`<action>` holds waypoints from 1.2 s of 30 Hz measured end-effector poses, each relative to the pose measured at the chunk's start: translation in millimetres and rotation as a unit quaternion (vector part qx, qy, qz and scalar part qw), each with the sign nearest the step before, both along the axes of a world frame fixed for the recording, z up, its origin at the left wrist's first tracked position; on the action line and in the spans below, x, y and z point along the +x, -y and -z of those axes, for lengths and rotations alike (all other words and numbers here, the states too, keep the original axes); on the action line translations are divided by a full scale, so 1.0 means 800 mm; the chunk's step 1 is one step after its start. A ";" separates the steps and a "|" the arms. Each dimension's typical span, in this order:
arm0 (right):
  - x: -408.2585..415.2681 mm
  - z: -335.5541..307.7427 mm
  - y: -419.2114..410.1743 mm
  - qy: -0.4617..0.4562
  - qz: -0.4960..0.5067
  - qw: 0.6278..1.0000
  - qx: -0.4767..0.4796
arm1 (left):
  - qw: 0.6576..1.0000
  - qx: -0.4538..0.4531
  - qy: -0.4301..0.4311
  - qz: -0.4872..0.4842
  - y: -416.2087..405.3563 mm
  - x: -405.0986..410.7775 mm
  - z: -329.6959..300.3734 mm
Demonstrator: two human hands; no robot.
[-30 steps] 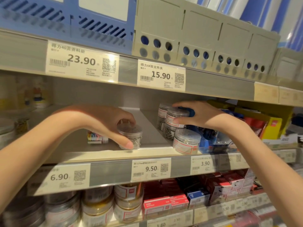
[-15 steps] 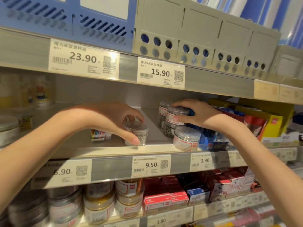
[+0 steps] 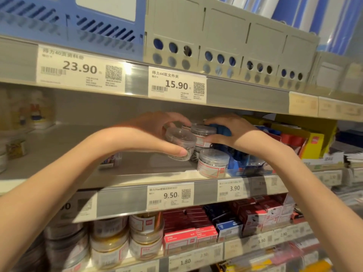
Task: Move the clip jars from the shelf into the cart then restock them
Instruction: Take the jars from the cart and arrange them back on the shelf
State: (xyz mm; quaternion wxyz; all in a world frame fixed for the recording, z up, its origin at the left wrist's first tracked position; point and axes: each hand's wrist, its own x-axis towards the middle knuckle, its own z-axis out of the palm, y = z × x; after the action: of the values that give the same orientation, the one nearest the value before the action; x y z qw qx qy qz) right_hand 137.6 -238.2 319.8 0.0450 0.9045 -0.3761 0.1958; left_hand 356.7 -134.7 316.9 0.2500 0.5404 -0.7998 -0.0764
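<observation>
My left hand (image 3: 157,132) grips a clear clip jar (image 3: 179,143), tilted and lifted just above the middle shelf (image 3: 137,177). To its right, my right hand (image 3: 231,132) holds the top jar (image 3: 203,134) of a stack of clear jars with red-edged labels. Another jar (image 3: 213,162) of the same kind stands at the shelf's front edge below my right hand. A darker jar under the stack is mostly hidden. The two held jars almost touch.
Blue packs (image 3: 245,161) and yellow boxes (image 3: 314,142) crowd the shelf to the right. A small colourful jar (image 3: 112,160) lies behind my left forearm. Price labels line the shelf edges. Larger jars (image 3: 145,238) and red boxes (image 3: 188,232) fill the shelf below.
My left hand has lifted its jar off the shelf and carried it right and up, next to the stack. My right hand has kept its hold on the top jar.
</observation>
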 end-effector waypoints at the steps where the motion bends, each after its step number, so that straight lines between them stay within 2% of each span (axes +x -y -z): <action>1: -0.007 0.000 -0.003 0.010 0.000 1.000 -0.002 | 1.000 0.000 -0.016 0.002 0.001 -0.003 0.001; 6: -0.037 0.005 -0.023 0.049 -0.007 0.998 -0.027 | 0.998 -0.024 -0.057 0.008 0.015 -0.027 0.010; 13: -0.045 0.016 -0.048 0.063 -0.040 0.997 0.010 | 0.991 -0.046 -0.125 -0.005 0.026 -0.039 0.008; 23: -0.053 0.027 -0.054 0.058 -0.060 0.996 0.012 | 0.992 -0.052 -0.115 -0.020 0.035 -0.071 0.026; 32: -0.058 0.042 -0.046 0.100 -0.066 0.992 0.024 | 0.983 -0.104 -0.140 -0.056 0.032 -0.079 0.039; 36: -0.060 0.044 -0.043 0.114 -0.076 0.990 0.026 | 0.987 -0.087 -0.133 -0.036 0.023 -0.075 0.041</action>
State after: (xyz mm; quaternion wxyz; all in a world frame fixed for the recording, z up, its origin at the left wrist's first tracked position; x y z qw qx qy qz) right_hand 89.4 -203.4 284.9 -0.0363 0.9032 -0.3138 0.2906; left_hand 296.6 -153.4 284.1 0.4033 0.5299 -0.7428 -0.0686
